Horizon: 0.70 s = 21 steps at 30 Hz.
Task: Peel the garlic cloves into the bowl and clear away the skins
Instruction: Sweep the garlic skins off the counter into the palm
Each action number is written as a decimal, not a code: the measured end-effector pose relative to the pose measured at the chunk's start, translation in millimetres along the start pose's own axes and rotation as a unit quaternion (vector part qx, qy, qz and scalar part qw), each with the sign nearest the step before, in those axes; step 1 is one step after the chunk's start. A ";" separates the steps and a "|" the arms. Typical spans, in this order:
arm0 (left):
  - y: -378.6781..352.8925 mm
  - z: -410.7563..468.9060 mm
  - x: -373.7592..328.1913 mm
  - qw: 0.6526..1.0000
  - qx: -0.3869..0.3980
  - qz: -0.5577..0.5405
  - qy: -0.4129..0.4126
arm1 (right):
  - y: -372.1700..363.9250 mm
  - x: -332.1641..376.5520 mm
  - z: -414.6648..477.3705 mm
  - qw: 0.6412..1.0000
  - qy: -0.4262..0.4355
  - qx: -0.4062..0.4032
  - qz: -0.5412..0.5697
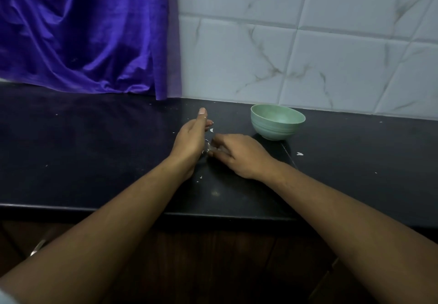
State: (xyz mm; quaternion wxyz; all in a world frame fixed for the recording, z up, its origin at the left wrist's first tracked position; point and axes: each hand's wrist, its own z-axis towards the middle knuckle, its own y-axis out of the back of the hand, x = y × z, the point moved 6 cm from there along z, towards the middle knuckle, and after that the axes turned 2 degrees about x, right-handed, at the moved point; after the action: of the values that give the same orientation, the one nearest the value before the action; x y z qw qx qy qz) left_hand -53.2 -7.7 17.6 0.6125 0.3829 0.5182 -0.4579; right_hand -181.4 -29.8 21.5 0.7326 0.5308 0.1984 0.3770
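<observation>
Black counter (94, 149): work surface.
Left hand (189, 142) stands on edge, fingers straight, judged as wall for scraps.
Right hand (239, 156) palm down, fingers bent over skins (208, 148) heaped between hands; pinching or raking, cannot tell.
Green bowl (277, 125) near right hand; inside hidden, cloves unseen.
Stray flake (299, 153) lies apart, rightward.

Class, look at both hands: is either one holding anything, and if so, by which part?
The left hand stands on edge, fingers straight, holding nothing. The right hand curls over garlic skins; whether it pinches any cannot be told.
</observation>
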 end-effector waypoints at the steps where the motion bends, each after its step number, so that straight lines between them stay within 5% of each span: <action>1: -0.4 -0.3 0.5 1.000 0.003 0.003 0.000 | 1.4 0.0 -0.2 1.000 -0.005 -0.004 -0.004; 7: -5.3 -4.0 1.9 1.000 0.027 0.011 0.004 | 6.1 -0.3 -1.7 0.999 -0.033 -0.024 0.001; 10: -6.8 -9.2 1.2 1.000 0.024 0.001 0.003 | 13.7 -16.1 -2.2 0.977 -0.104 -0.089 0.165; 15: -13.7 -26.1 -12.4 0.998 -0.011 -0.063 -0.018 | 33.4 -45.8 -17.5 0.856 -0.213 -0.226 0.413; 19: -45.1 -50.4 -25.7 0.989 0.001 -0.147 0.004 | 51.2 -48.1 -44.3 0.712 -0.272 -0.271 0.588; 21: -74.4 -68.1 -31.9 0.983 0.028 -0.179 0.013 | 66.6 -43.4 -68.3 0.667 -0.279 -0.286 0.628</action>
State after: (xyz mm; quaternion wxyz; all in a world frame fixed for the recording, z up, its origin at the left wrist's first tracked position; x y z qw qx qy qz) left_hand -145.2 40.4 37.9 0.5031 0.3067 0.5732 -0.5695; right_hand -279.0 -10.0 54.1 0.4593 0.3745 -0.5135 0.6206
